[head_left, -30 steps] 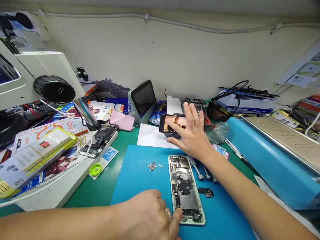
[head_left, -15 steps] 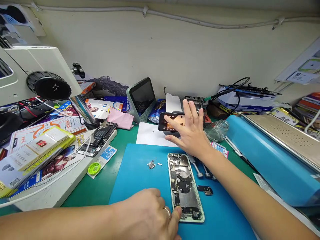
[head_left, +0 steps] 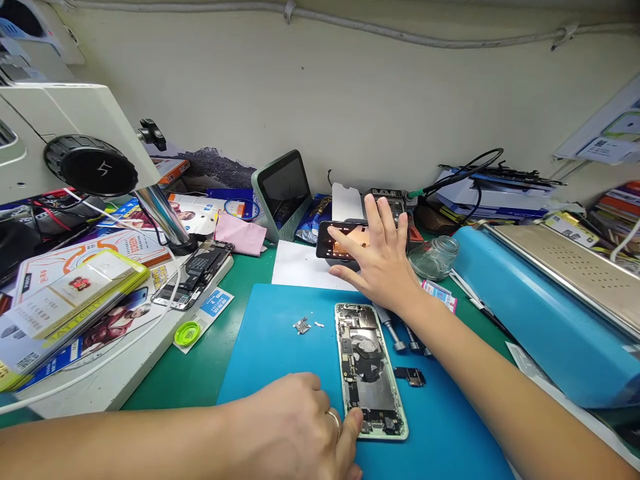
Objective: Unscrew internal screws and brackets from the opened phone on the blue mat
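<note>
On the blue mat lies an opened phone, its inner boards and metal plate exposed. My left hand, a ring on one finger, is closed at the phone's lower left corner; its thumb rests on the edge and the other fingertips are hidden. Farther back, my right hand is spread in front of a second phone propped sideways with a lit screen. Its index fingertip is at the screen's left part. Small metal parts sit left of the opened phone, and a small dark module lies to its right.
Several screwdrivers lie beneath my right forearm. A glass jar and a blue machine stand at right. At left are a microscope, another disassembled phone and a green lid. A smart display stands by the wall.
The view has shifted slightly. Both hands keep nearly the same positions, and the opened phone and loose parts have not moved on the mat.
</note>
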The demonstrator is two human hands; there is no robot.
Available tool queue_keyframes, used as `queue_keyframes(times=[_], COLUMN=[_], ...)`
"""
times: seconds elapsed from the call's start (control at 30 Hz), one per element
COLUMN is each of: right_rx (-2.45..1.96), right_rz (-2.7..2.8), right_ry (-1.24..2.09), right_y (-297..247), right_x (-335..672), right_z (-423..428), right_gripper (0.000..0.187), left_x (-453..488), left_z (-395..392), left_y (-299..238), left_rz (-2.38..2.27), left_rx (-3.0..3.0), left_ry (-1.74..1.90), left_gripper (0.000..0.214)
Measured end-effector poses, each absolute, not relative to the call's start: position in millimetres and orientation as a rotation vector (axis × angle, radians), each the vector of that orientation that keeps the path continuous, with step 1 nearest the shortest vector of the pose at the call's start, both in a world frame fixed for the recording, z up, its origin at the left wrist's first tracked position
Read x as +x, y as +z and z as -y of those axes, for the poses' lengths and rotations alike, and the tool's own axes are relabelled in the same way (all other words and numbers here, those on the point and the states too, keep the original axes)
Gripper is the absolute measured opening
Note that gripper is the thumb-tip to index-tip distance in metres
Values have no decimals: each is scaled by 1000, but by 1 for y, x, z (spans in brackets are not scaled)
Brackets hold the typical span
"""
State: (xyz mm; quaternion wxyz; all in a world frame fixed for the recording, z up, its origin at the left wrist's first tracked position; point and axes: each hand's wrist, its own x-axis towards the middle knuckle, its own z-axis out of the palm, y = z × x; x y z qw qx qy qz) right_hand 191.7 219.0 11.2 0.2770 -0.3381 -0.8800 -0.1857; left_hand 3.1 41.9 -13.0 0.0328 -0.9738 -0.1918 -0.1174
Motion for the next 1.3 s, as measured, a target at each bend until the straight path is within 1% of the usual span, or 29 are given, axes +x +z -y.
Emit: queue_keyframes(times=[0.17,0.27,0.37,0.7,0.93,1.13,1.3], right_rx=[-826,-850,-883,-917,-879,-950,-1004], right_rz=[2267,2072,1980,1911,1929,1830,1798], right_ry=[-559,-599,-604,-508,-515,-448,-409], right_y=[9,4,-3,-13,-14,-18,-21], right_x=[207,228,246,257,254,259,262], right_z=[-225,-234,-242,-243,-242,-246,-249], right_gripper=[67,63,65,63,53,49,51], left_x=[3,2,2,1,1,2,1], left_z=[-41,-41,-41,-41,-41,-42,-42], left_y=[-11,-9,-8,-10,-10,-5,-6], left_rz=[597,589,587,586,578,594,589], left_rx=[-2986,-2983,-2992,-2996,-2996,-2971,-2961], left_ry=[-364,-363,-367,-387,-398,-391,-410], left_gripper=[44,44,43,40,40,39,39])
